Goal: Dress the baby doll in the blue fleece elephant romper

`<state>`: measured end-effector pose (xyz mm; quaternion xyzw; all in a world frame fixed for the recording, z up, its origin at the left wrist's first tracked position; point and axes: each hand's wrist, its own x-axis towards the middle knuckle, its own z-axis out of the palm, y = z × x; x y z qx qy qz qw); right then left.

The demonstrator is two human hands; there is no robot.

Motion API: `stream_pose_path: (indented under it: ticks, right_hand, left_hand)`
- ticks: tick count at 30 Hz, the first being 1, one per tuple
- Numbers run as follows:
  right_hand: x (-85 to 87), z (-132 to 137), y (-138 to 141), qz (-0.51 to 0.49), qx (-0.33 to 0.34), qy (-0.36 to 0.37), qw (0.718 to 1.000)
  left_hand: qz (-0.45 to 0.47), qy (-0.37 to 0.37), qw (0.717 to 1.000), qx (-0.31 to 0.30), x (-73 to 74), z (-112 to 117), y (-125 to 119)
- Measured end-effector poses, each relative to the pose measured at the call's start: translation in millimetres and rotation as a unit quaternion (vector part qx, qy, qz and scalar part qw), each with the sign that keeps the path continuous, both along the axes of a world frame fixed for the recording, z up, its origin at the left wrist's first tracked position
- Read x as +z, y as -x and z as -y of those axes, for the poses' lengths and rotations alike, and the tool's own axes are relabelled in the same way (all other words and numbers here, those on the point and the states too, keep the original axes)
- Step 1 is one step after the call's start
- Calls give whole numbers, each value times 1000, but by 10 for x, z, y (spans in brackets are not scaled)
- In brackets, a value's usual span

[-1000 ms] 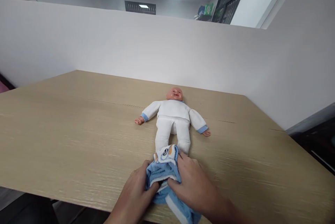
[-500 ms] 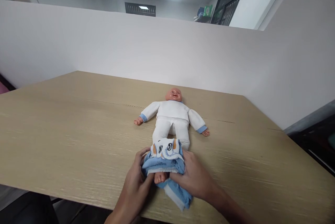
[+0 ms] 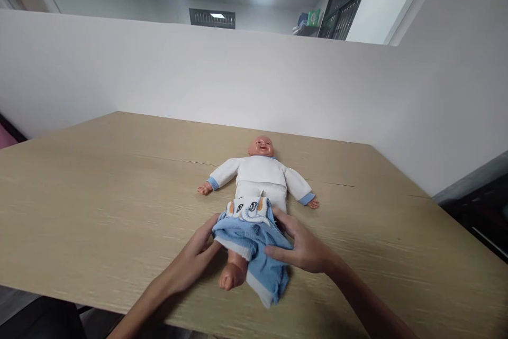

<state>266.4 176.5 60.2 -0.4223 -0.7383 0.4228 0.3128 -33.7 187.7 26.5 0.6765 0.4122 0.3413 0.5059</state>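
A baby doll (image 3: 261,171) in a white top with blue cuffs lies on its back, head away from me. Blue pants (image 3: 248,233) with an embroidered animal face and pale hems sit around its legs, up to the thighs. One bare foot (image 3: 232,274) pokes out of the pant leg on the left; the other foot is hidden inside the cloth. My left hand (image 3: 200,249) grips the pants' left edge, its fingertips partly behind the fabric. On the right side, my right hand (image 3: 304,244) holds the pants between thumb and fingers.
The doll lies on a wide wooden table (image 3: 119,180). Behind it rises a white partition wall (image 3: 198,74). A dark object (image 3: 480,212) stands beyond the table's right edge. Below the front left edge is a dark shape (image 3: 43,318).
Both hands have pulled the pants up the doll's legs toward its waist. The left foot now sticks out further from the hem, and the cloth on the right has unfolded.
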Motion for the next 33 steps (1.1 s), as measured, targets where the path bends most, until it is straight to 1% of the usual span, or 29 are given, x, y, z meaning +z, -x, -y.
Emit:
stream_pose_path:
  ticks: [2, 5, 7, 8, 9, 11, 13, 14, 15, 17, 19, 20, 22, 24, 26, 28, 30, 31, 33]
  right_hand:
    - [-67, 2, -40, -39, 12, 3, 999]
    - [-159, -14, -67, -132, 41, 28, 990]
    - [-210, -24, -87, -186, 48, 80, 978]
    - [-232, -27, -101, -208, 48, 115, 970]
    - [-253, -29, -116, -226, 47, 150, 961]
    - [-285, -31, -147, -257, 43, 199, 945]
    - [-300, -33, -168, -279, 42, 209, 936]
    - [-301, -33, -173, -288, 41, 207, 934]
    - [-296, -32, -174, -295, 36, 206, 932]
    - [-278, -27, -170, -311, 9, 214, 926]
    - [-262, -22, -170, -325, -35, 226, 918]
    - [-258, -21, -175, -332, -55, 230, 913]
    - [-261, -27, -203, -340, -86, 229, 908]
    - [-267, -39, -251, -330, -86, 226, 912]
    - [-266, -47, -312, -290, -49, 237, 926]
    - [-258, -43, -372, -233, 8, 256, 938]
    - [-255, -28, -414, -195, 45, 263, 944]
    - [-259, -19, -425, -192, 46, 255, 947]
    - [-277, -7, -424, -224, 10, 226, 948]
  left_hand:
    - [-14, 14, 1000, -11, 30, 2, 67]
    - [-22, 25, 998, -44, 116, -4, 146]
    - [-21, 31, 996, -76, 184, -21, 178]
    - [-23, 32, 996, -84, 210, -36, 188]
    - [-26, 29, 996, -81, 228, -57, 192]
    - [-40, 9, 998, -45, 247, -118, 179]
    - [-62, -32, 998, -4, 278, -205, 124]
    - [-74, -61, 995, 2, 315, -257, 78]
    - [-87, -93, 992, -5, 371, -314, 20]
    - [-110, -153, 980, -60, 535, -442, -123]
    - [-133, -177, 964, -146, 736, -587, -277]
    - [-141, -177, 956, -187, 831, -663, -350]
    - [-149, -162, 945, -241, 983, -816, -477]
    - [-174, -126, 928, -303, 1063, -957, -580]
    - [-193, -77, 903, -376, 1075, -1074, -670]
    - [-174, -37, 888, -424, 1040, -1159, -754]
    - [-135, -9, 891, -433, 984, -1211, -834]
    - [-121, 3, 893, -433, 958, -1227, -871]
    - [-104, 16, 897, -430, 922, -1241, -933]
